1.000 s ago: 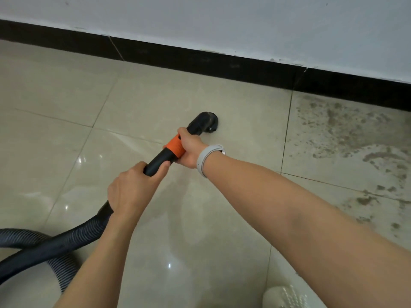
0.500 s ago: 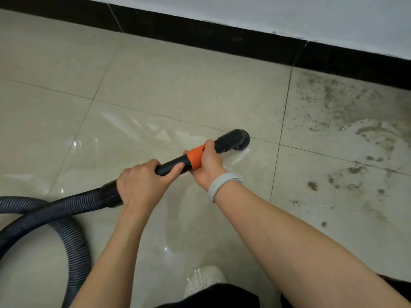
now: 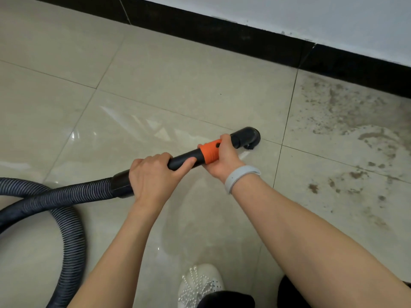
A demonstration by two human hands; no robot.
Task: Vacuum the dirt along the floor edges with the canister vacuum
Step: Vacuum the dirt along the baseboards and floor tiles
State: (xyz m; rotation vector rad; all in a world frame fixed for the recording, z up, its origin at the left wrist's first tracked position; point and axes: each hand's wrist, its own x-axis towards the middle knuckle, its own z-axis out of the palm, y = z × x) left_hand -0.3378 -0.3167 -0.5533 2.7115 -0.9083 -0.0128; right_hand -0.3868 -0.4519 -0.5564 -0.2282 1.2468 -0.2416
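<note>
Both hands grip one rigid black plastic vacuum wand, which lies at a slant from near left to far right over the glossy beige floor tiles. The left hand wraps the smooth black tube just ahead of the cuff, fingers curled over the top and thumb laid along the tube. The right hand closes round the bright orange collar – its fingers fold over the far side, so their tips are hidden. A pale grey rubbery wristband circles the right wrist.

The wand ends in a rounded black elbow nozzle, mouth down on the tile beside a grout line. From the cuff a ribbed dark grey flexible hose runs left and loops back toward the near left corner (one loop is visible).

Right of the nozzle, brown gritty dirt patches speckle two tiles, thickest toward the black matte skirting strip under the white wall. One white shoe studded with pearly beads shows at the near edge.
</note>
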